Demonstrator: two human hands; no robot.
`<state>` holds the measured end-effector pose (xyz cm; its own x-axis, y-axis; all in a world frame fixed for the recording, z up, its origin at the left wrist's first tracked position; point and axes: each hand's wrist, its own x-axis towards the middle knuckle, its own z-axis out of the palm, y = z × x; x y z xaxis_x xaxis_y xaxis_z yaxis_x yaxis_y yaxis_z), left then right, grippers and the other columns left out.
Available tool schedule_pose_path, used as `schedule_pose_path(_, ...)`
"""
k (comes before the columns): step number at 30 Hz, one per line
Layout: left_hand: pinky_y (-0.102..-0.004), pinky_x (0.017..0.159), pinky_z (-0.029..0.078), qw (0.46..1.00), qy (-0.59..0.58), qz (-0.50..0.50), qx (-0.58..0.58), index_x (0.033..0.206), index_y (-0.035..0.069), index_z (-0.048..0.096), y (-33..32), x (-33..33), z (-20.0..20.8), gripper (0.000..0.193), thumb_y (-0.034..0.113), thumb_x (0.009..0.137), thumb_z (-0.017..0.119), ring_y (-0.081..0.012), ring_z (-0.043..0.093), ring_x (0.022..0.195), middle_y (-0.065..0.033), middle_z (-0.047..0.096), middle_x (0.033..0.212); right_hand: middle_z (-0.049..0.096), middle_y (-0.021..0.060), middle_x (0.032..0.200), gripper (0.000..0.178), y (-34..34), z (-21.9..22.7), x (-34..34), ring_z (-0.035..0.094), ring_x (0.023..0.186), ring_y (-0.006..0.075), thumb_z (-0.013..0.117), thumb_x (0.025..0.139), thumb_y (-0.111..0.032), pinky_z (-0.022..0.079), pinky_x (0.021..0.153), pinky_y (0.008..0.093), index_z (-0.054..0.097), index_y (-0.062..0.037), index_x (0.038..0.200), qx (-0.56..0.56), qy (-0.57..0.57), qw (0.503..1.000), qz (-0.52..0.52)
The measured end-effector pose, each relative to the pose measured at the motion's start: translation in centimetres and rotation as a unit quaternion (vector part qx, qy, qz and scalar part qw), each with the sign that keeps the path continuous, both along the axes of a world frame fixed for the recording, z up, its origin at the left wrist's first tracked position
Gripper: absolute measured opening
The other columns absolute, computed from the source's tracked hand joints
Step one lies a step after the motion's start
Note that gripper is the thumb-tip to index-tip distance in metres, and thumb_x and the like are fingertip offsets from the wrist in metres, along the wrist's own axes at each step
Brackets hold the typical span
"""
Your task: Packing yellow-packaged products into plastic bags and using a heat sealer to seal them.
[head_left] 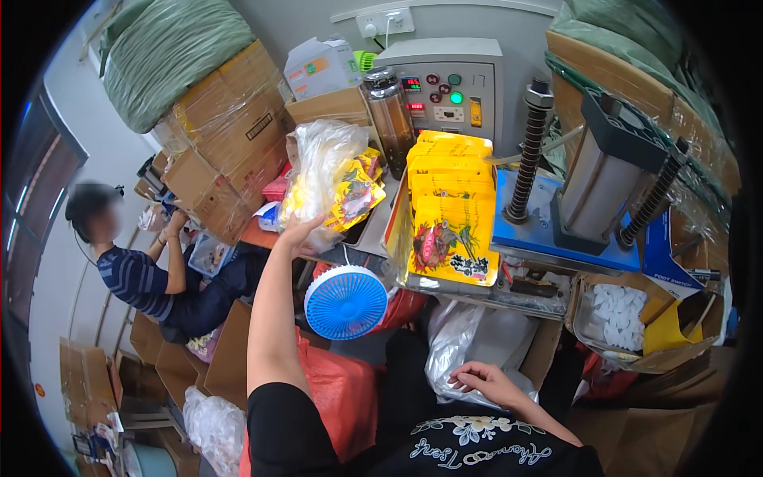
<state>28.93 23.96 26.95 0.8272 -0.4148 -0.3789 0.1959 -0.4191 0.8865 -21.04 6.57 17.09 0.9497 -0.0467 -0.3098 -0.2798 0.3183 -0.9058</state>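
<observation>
My left hand reaches forward to the clear plastic bag on the bench, its fingers closed on the lower edge. Yellow printed pouches show inside the bag and at its right side. Over my lap, my right hand hangs with its fingers loosely bent and apart, holding nothing. Just behind it lies a crumpled clear plastic bag. A stack of yellow pouches fans out on the bench, right of my left hand. Below that hand, a round blue-and-white fan faces up.
Right of the stack stands a press with a blue plate and spring rods. A control box with lit displays is behind. White pieces fill a tray at right. Another person works at left, beside stacked cartons.
</observation>
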Motion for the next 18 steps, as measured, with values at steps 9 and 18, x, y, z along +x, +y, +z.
schedule_pose_path(9, -0.0496, 0.079, 0.049, 0.972, -0.195, 0.084, 0.103, 0.138, 0.011, 0.032, 0.6, -2.2, 2.5, 0.094, 0.047, 0.067, 0.083, -0.0360, 0.055, 0.105, -0.0185, 0.050, 0.125, 0.066, 0.0024, 0.099, 0.024, 0.3, -0.9, -2.5, 0.060, 0.087, 0.0081, 0.057, 0.097, -0.022, 0.048, 0.076, 0.0233, 0.063, -0.0025, 0.110, -0.019, 0.011, 1.000, -0.022)
schedule_pose_path(18, -0.0258, 0.082, 0.049, 0.868, -0.326, 0.055, -0.371, 0.123, 0.001, 0.058, -8.7, -19.7, 7.7, 0.033, 0.011, 0.092, 0.062, -0.0119, 0.060, 0.100, -0.0094, 0.065, 0.111, 0.064, 0.0015, 0.091, 0.024, -0.4, -3.3, -5.9, 0.055, 0.082, 0.0079, 0.056, 0.095, -0.022, 0.045, 0.074, 0.0235, 0.063, -0.0026, 0.107, -0.076, -0.008, 0.994, -0.078)
